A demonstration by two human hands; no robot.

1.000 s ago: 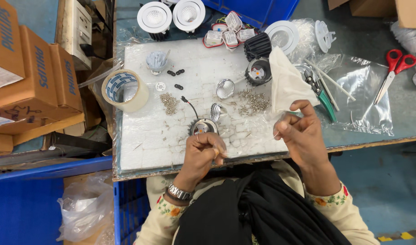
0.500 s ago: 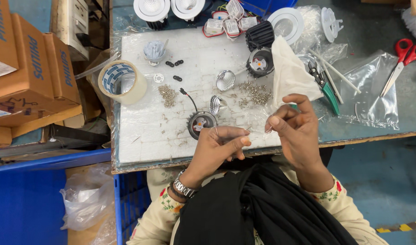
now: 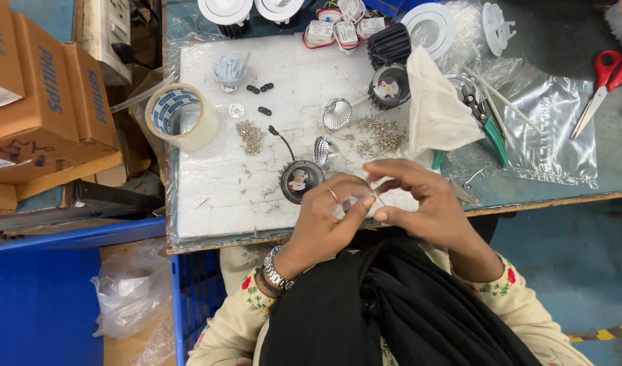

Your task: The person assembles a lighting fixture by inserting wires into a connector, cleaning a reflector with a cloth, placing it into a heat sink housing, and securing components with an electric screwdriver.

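At the far left, brown cardboard boxes (image 3: 46, 102) stand stacked beside the surface (image 3: 216, 196), and a roll of clear tape (image 3: 181, 116) sits at its left edge. Next along lie a small heap of screws (image 3: 250, 135), a few black clips (image 3: 260, 89) and a dark round lamp housing (image 3: 301, 180) with a thin black wire trailing from it; this housing lies just in front of the left hand (image 3: 328, 220). The left hand's fingers are pinched together, its grip closed on a small clear part (image 3: 373, 196) that is too small to identify. The right hand (image 3: 429, 203) meets it at the same spot, fingertips clenched on that part as well, both hands raised just above the near edge of the surface. Behind them lie two silver reflector cups (image 3: 336, 113), a second screw heap (image 3: 382, 133) and another black finned housing (image 3: 388, 87). Judging from this, one housing looks open with no reflector in it, so assembly seems partway, with loose pieces left to fit. Further right are a white cloth (image 3: 436, 112), green-handled pliers (image 3: 484, 118), a clear plastic bag (image 3: 555, 132) and red scissors (image 3: 606, 78)
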